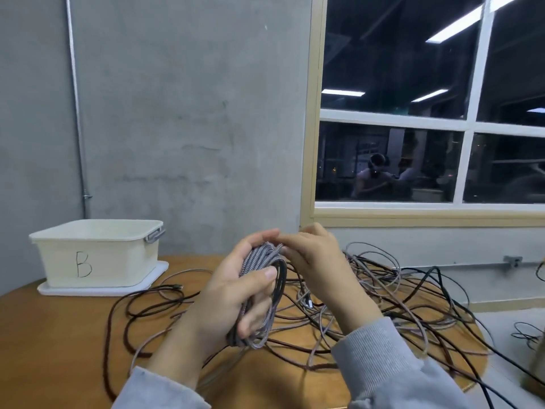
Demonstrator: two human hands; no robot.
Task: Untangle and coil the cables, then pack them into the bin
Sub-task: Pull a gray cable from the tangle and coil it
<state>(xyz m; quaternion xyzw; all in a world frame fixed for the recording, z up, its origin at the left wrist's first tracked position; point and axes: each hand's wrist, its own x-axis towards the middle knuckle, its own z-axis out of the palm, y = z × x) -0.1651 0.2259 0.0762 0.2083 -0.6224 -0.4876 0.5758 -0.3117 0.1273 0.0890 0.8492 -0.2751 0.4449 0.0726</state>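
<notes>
My left hand [233, 293] grips a coil of grey braided cable [267, 278] held upright above the table, thumb across its front and fingers curled round its lower loops. My right hand [312, 258] pinches the cable at the top of the coil, just right of my left fingertips. A tangle of grey and black cables [383, 299] is spread over the wooden table [73, 335] behind and below both hands. A cream bin marked "B" [97, 255] stands on a white lid at the table's far left.
A concrete wall rises behind the table, with a window [413, 113] at the right. Black cable loops [141, 308] lie between the bin and my hands. More cables trail off the table's right edge toward the floor [525, 335].
</notes>
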